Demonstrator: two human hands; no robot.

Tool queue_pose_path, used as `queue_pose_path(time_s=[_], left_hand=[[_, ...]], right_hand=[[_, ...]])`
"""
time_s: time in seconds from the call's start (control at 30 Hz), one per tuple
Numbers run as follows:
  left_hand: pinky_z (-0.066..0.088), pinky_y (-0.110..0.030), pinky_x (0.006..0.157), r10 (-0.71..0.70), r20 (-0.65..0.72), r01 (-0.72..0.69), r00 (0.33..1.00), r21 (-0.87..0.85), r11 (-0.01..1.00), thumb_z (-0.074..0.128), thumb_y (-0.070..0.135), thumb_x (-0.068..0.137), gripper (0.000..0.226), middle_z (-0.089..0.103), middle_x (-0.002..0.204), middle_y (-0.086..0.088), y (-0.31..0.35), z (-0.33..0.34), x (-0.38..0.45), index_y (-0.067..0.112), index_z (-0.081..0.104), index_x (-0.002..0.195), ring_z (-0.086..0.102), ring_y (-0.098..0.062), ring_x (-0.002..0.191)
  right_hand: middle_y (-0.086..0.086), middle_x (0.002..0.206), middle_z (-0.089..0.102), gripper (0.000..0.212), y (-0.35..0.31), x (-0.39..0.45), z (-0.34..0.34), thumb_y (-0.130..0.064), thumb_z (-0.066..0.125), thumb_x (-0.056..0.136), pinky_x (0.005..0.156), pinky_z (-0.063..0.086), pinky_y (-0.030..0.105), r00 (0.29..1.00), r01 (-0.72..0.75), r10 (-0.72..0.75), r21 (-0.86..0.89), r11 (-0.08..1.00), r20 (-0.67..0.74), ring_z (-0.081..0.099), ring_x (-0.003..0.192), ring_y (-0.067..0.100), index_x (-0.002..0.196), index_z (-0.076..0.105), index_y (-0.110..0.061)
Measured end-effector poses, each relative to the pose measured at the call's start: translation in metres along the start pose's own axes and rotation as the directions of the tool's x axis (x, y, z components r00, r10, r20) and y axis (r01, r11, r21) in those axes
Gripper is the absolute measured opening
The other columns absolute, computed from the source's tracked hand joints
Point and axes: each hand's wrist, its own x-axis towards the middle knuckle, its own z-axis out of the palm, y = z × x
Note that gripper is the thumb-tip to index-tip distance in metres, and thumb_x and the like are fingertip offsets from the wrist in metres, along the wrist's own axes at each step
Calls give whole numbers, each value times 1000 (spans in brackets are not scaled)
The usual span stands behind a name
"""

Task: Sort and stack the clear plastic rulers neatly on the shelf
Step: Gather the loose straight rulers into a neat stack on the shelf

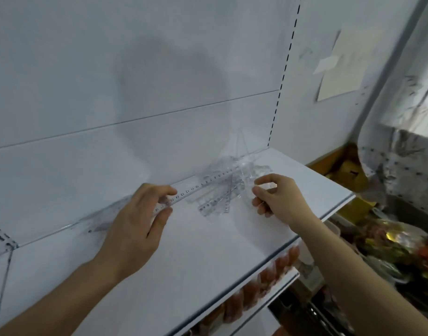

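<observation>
White back panel fills most of the view, w/ a slotted upright running down its right side. Below it the white shelf slopes across, front edge toward lower right. Sheet of paper stuck on the wall at right; packaged goods piled lower right, orange items on a lower shelf. Left hand pinches the near end of a long ruler btwn thumb and fingers — ruler runs along the shelf's back edge toward the right. Right hand has fingers curled, thumb and forefinger pinching a clear piece at the pile's edge. Pile of rulers lies jumbled at the back of the shelf btwn the hands — one clear triangle leans against the panel.
</observation>
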Motion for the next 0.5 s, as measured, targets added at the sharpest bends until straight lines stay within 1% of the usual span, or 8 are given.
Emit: queue_pose_path(time_s=[0.13, 0.23, 0.3, 0.33, 0.37, 0.43, 0.5], left_hand=[[43, -11, 83, -108, -22, 109, 994, 36, 993, 48, 30, 98, 25, 51, 112, 20, 16, 31, 12, 38, 50, 122, 58, 0, 108], [45, -16, 80, -163, -34, 165, 986, 61, 984, 49, 27, 102, 22, 51, 110, 18, 21, 54, 25, 35, 52, 122, 57, 0, 104], [41, -12, 81, -194, -30, 196, 980, 71, 978, 51, 24, 102, 22, 51, 110, 17, 22, 72, 39, 33, 53, 122, 55, 2, 104], [40, -11, 81, -210, -22, 211, 977, 66, 975, 52, 23, 102, 23, 51, 111, 15, 21, 81, 48, 32, 53, 122, 55, 2, 104], [42, -14, 83, -224, -6, 224, 974, 64, 972, 53, 21, 101, 24, 52, 113, 14, 19, 90, 56, 31, 54, 123, 54, 1, 105], [48, -30, 91, -245, 46, 240, 968, 94, 966, 54, 20, 101, 24, 54, 119, 11, 12, 108, 66, 29, 55, 124, 56, -7, 109], [44, -46, 102, -257, 104, 242, 961, 143, 960, 52, 29, 101, 24, 54, 126, 10, 2, 121, 67, 30, 55, 124, 55, -15, 116]], right_hand=[[11, 72, 75, 17, 14, -2, -19, -21, 66, 98, 47, 48, 28, 994, 50, -52, 18, 999, 98, 59, 48, 19, 114, 62, -18], [9, 70, 74, 19, 16, 5, -24, -25, 68, 97, 46, 46, 27, 982, 80, -82, 17, 997, 168, 56, 46, 17, 114, 61, -22], [9, 66, 73, 19, 16, 14, -24, -29, 69, 96, 44, 43, 24, 977, 114, -115, 18, 993, 178, 52, 42, 15, 111, 61, -22], [8, 62, 71, 19, 16, 19, -23, -33, 70, 95, 43, 42, 23, 978, 138, -137, 3, 990, 156, 51, 40, 15, 108, 60, -23], [7, 59, 70, 21, 17, 22, -24, -38, 69, 94, 43, 43, 24, 980, 164, -160, -20, 986, 118, 51, 39, 15, 106, 60, -24], [6, 56, 67, 25, 22, 25, -25, -46, 64, 95, 44, 46, 25, 984, 176, -175, -37, 984, 40, 53, 40, 14, 103, 59, -23], [3, 57, 68, 25, 26, 26, -24, -50, 55, 98, 49, 49, 28, 987, 157, -158, -40, 987, -11, 56, 42, 11, 101, 60, -26]])
